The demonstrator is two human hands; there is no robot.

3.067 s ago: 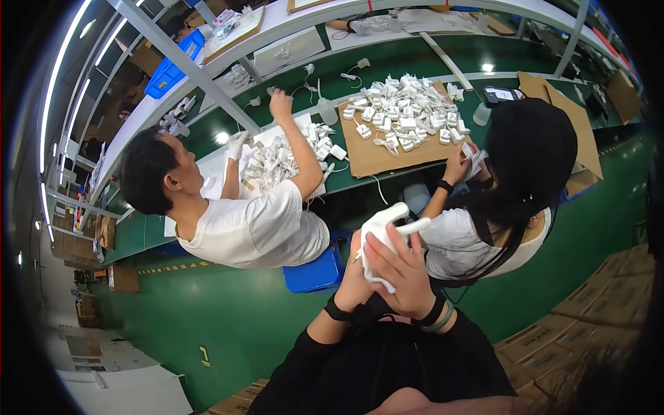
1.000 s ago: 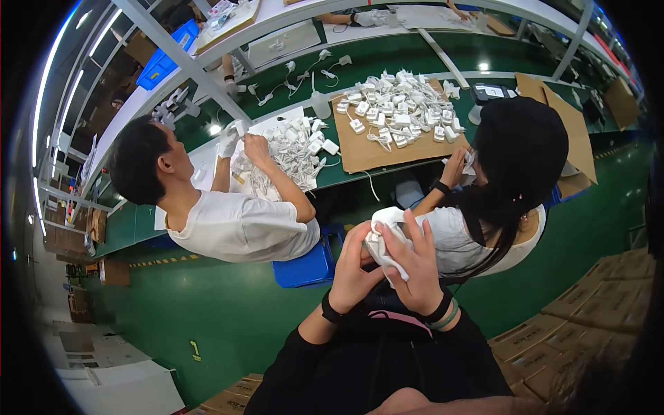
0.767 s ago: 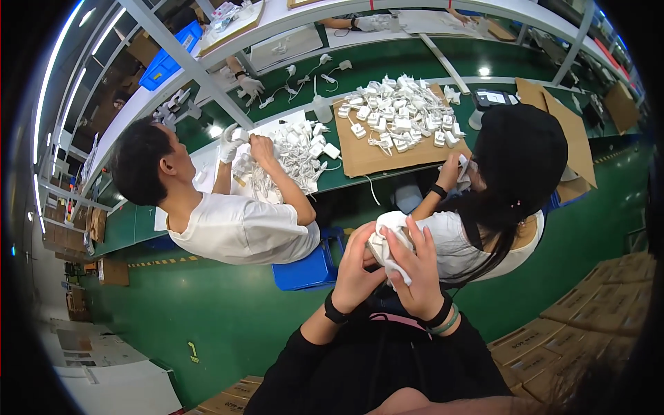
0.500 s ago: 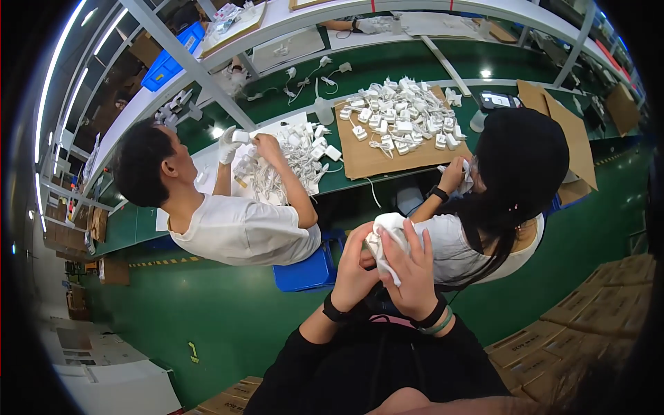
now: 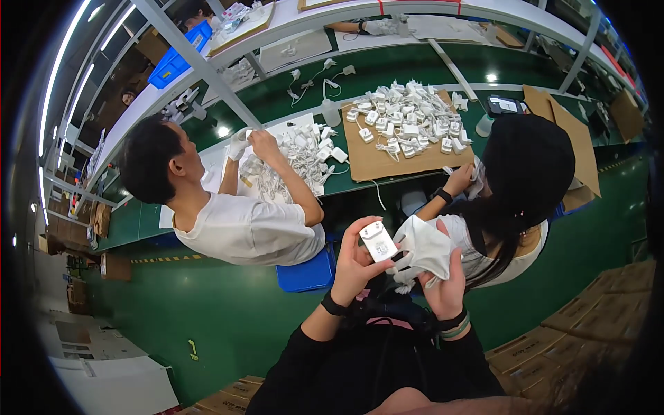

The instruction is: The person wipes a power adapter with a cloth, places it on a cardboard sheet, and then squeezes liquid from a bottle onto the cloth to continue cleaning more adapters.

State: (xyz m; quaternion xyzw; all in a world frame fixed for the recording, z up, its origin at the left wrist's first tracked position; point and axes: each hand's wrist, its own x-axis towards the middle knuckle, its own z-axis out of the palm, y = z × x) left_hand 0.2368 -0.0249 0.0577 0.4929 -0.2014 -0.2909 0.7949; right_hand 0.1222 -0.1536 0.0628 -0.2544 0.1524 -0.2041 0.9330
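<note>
Left hand (image 5: 355, 268): fingers closed around the edges of a white charger (image 5: 378, 241), held up before the body, its flat face upward.
Right hand (image 5: 448, 289): palm and fingers curled about a crumpled white cloth (image 5: 427, 246), just beside the charger; whether those two touch is hard to tell.
Co-workers: one in a white shirt (image 5: 252, 228) ahead to the left, a long-haired one (image 5: 531, 155) to the right.
Table: more chargers (image 5: 408, 121) heaped on cardboard (image 5: 370, 164).
Floor: blue stool (image 5: 308, 274).

White tube lights (image 5: 118, 28) glow above a green floor (image 5: 228, 311).
</note>
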